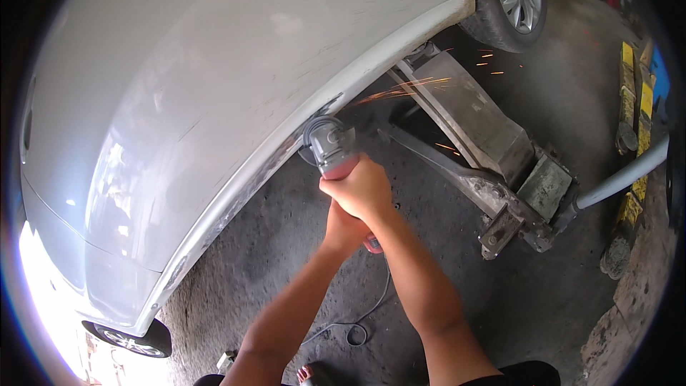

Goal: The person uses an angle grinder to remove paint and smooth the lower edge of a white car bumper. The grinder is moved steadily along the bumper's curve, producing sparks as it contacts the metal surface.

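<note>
An angle grinder (331,144) with a grey head and red body presses its disc against the lower sill (275,159) of a silver car (207,86). Orange sparks (407,89) fly off up and to the right. Wrapped round the body just behind the head is my right hand (364,189). My left hand (346,227) grips the grinder further back, partly hidden by the right hand and forearm. The red rear end of the tool shows below the hands. Along the sill runs a scuffed, bare-looking strip.
A metal floor jack (471,114) reaches under the car, its pale handle (625,171) slanting right. The grinder's cord (371,307) loops on the dark floor near my foot (306,374). Yellow-and-black bars (636,150) lie at right. Car wheels stand at upper right (511,0) and lower left (132,341).
</note>
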